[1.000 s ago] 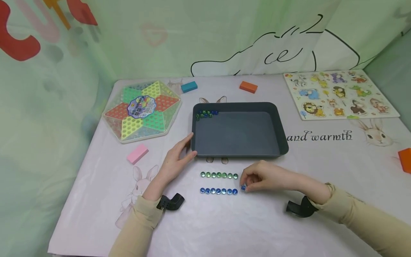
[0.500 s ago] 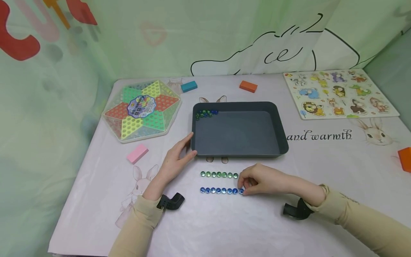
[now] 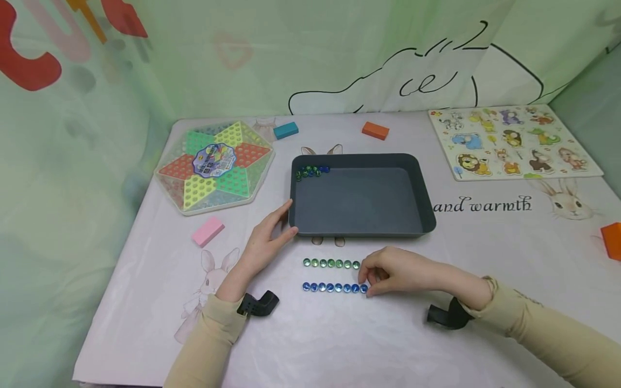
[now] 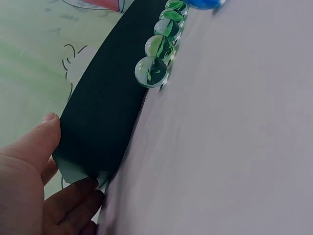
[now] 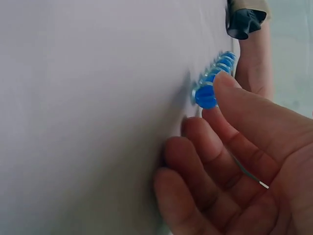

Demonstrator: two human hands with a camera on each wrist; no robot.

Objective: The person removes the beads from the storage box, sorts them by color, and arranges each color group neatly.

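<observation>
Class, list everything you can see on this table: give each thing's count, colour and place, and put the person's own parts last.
tray: one, dark grey, table centre.
loose marbles: small cluster, blue and green, tray's far left corner.
green marbles: seven, row just in front of the tray.
blue marbles: eight, row nearer the person.
checkers board: one, multicoloured star, far left.
animal puzzle: one, far right.
pink block: one, near left.
teal block: one, far edge.
orange blocks: two, one at the far edge, one at the right edge.
left hand: touches the tray's near left corner.
right hand: fingertips at the blue row's right end.
</observation>
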